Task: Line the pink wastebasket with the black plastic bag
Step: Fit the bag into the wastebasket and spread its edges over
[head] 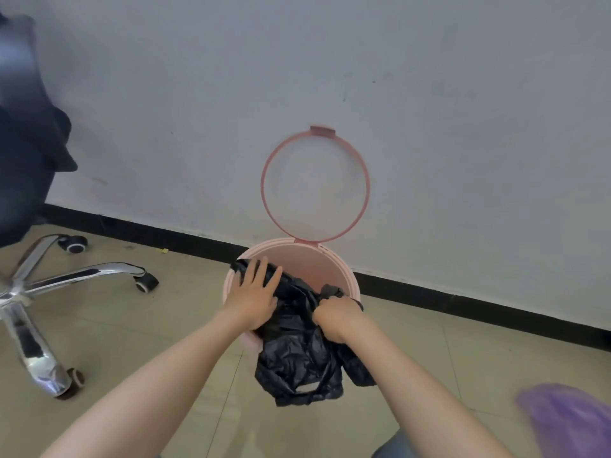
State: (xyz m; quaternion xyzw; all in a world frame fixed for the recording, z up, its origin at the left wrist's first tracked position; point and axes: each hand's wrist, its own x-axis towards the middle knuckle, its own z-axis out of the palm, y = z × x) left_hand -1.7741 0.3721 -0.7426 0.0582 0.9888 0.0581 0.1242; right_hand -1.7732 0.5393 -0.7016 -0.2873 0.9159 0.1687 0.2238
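The pink wastebasket (334, 262) stands on the floor against the wall, its pink ring frame (266, 196) flipped up and leaning on the wall. The crumpled black plastic bag (297, 352) lies across the near rim, part inside the opening and part hanging down the front. My left hand (253, 295) rests flat with fingers spread on the bag at the left rim. My right hand (335, 317) is clenched around a bunch of the bag at the right rim.
An office chair with a chrome star base (36, 285) and castors stands at the left. A black skirting strip (463, 305) runs along the white wall. Something purple and blurred (568, 421) sits at the bottom right. Beige floor tiles surround the basket.
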